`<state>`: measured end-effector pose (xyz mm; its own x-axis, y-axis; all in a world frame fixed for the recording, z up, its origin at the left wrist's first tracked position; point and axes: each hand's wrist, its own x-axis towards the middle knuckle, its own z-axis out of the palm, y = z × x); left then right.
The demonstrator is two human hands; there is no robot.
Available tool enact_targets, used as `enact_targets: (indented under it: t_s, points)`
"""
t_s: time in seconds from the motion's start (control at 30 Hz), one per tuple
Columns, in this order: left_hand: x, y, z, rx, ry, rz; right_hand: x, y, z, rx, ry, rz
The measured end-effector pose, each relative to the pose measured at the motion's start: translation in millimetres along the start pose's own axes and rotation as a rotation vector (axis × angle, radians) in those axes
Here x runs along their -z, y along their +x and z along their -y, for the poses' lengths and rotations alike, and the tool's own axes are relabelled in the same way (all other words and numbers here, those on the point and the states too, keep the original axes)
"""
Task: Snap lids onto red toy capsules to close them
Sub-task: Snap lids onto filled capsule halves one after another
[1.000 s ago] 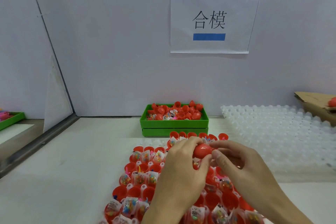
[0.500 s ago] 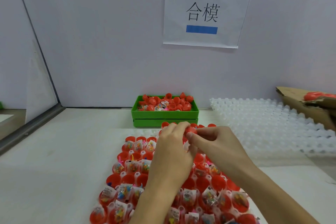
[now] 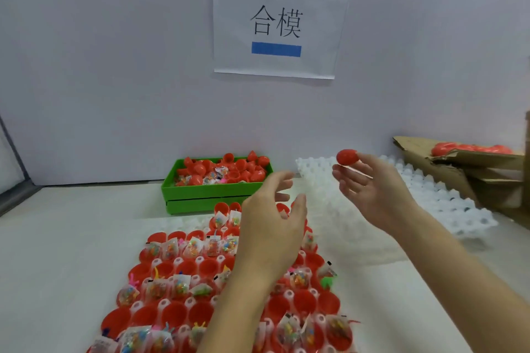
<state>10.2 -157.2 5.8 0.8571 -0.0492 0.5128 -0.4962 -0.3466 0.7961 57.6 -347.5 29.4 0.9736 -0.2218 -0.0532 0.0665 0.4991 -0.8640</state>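
My right hand (image 3: pixel 370 186) is raised to the right, palm toward me, and holds a closed red capsule (image 3: pixel 347 157) at its fingertips. My left hand (image 3: pixel 272 221) hovers empty with relaxed, loosely curved fingers over the far end of a white tray (image 3: pixel 177 222). That tray holds several open red capsule halves (image 3: pixel 172 315), many with small bagged toys (image 3: pixel 156 289) in them. A green bin (image 3: pixel 206 192) behind the tray is heaped with red lids (image 3: pixel 238 169).
An empty white cell tray (image 3: pixel 436 198) lies to the right. Beyond it a cardboard box (image 3: pixel 459 172) holds closed red capsules (image 3: pixel 470 149). A white wall with a paper sign (image 3: pixel 276 20) stands behind. A metal rail (image 3: pixel 17 195) runs at the far left.
The hands were together pressing the capsule over the tray; they have parted. My right hand has carried the closed capsule up and to the right, and my left hand has let go.
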Motion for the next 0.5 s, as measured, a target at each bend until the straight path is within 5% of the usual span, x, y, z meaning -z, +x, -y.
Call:
enact_targets:
  t_s: [0.43,0.5]
  points:
    - [-3,-6,0,-0.028,-0.059,-0.021,71,138,81,0.165,0.256,-0.606]
    - [-3,-6,1,-0.036,-0.04,-0.04,77,143,90,0.253,0.387,-0.556]
